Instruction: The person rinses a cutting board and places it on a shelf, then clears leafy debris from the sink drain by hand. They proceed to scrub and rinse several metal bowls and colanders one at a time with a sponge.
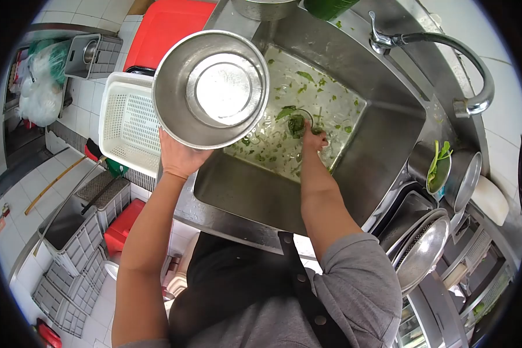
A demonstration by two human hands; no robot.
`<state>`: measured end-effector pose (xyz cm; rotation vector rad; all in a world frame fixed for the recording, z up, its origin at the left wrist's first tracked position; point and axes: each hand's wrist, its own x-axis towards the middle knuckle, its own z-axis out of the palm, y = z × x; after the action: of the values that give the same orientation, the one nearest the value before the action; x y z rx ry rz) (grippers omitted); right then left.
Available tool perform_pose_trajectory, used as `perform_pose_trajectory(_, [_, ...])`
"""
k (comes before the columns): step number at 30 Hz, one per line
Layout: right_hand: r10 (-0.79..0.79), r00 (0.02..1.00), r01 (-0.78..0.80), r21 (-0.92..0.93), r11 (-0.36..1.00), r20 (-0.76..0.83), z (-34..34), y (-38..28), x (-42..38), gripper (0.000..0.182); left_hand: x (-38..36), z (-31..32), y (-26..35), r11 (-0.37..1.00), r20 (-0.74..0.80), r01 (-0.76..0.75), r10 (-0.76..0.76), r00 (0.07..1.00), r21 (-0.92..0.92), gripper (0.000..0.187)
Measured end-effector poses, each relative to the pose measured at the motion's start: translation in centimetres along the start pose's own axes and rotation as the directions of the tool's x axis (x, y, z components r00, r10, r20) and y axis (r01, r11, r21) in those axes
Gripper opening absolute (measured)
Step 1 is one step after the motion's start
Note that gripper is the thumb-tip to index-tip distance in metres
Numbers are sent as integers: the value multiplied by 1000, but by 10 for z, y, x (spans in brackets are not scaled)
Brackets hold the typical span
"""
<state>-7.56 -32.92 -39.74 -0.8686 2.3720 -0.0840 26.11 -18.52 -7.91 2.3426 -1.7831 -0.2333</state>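
My left hand [181, 154] grips the near rim of a round metal pot [174, 87], tilted so that its bare inside faces up, beside the sink's left edge. Down in the steel sink [238, 200], my right hand [314, 141] is closed around a small round strainer [297, 124] that has dark green leaves in it. Its fingers are partly hidden. Around this hand, cloudy water holds many scattered leaf bits [305, 76].
A white plastic basket [111, 130] and a red lid [165, 35] lie left of the sink. A curved faucet [486, 75] arches at the upper right. Metal bowls and strainers [426, 252] lean along the right edge, near a pot with green stalks [438, 165].
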Motion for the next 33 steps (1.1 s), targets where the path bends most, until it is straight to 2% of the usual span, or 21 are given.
perform_pose_trajectory(2, [42,999,-42,131,991,2,22,-23,-7,101,3,-3,2,1000,4,-3,3,1000,-16,68])
perform_pose_trajectory(3, [38,999,-39,129,991,10,32,-34,-12,101,3,-3,2,1000,4,3,-3,1000,-9,68])
perform_pose_trajectory(5, [-105,994,105,27,994,-8,39,-58,-30,91,2,-1,1,1000,-47,-12,13,999,19,70])
perform_pose_trajectory(6, [-109,994,109,-6,994,25,26,-79,-53,82,2,-1,1,1000,-46,-9,10,999,25,70])
perform_pose_trajectory(9, [-140,989,143,-67,987,45,27,-106,-91,73,3,1,-2,1000,-12,-7,7,1000,-2,69])
perform_pose_trajectory(10, [-135,989,138,-65,988,53,30,-110,-98,56,2,2,-2,1000,-8,-9,9,1000,7,68])
perform_pose_trajectory(11, [-131,990,134,-66,989,56,44,-100,-90,56,2,2,-1,1000,-4,-10,10,1000,13,67])
perform_pose_trajectory(12, [-225,974,225,0,974,12,60,-86,-82,53,2,2,-1,1000,-1,-12,12,1000,14,67])
perform_pose_trajectory(15, [-288,950,311,343,886,-119,103,-40,-39,35,4,-1,1,1000,-18,-23,23,1000,2,65])
perform_pose_trajectory(17, [-639,747,651,5,759,-185,85,-20,-33,25,5,-3,2,1000,-4,2,-2,1000,-22,63])
perform_pose_trajectory(18, [-639,745,651,-1,759,-192,74,-13,-27,25,5,-5,4,1000,-7,-1,1,1000,-30,63])
perform_pose_trajectory(19, [-502,864,492,240,837,-22,62,-8,-19,24,6,-8,6,999,11,18,-18,1000,-47,61])
perform_pose_trajectory(20, [-374,909,266,434,860,183,50,-3,-13,22,7,-11,8,997,29,36,-34,999,-63,59])
perform_pose_trajectory(21, [-268,877,-4,562,827,400,39,4,-11,20,7,-13,9,997,25,24,-22,999,-73,59])
perform_pose_trajectory(23, [-297,862,-35,632,774,411,-35,-8,-44,20,5,-13,9,998,-15,30,-30,999,-58,57])
perform_pose_trajectory(25, [-408,791,-84,742,666,456,-90,-10,-61,17,4,-7,7,998,-63,-2,-1,998,-55,56])
perform_pose_trajectory(27, [-476,800,13,783,622,365,-156,-22,-87,14,3,-6,7,998,-108,-36,30,994,-55,56])
perform_pose_trajectory(29, [-585,802,182,882,434,122,-232,-40,-119,15,3,-6,9,999,-141,-28,21,990,-47,58])
perform_pose_trajectory(31, [-578,800,460,785,416,-163,-314,-62,-154,14,2,-3,7,997,-127,-35,25,992,-72,57])
perform_pose_trajectory(33, [-519,727,661,661,355,-448,-384,-74,-171,11,1,-1,6,998,-197,-64,59,979,-18,53])
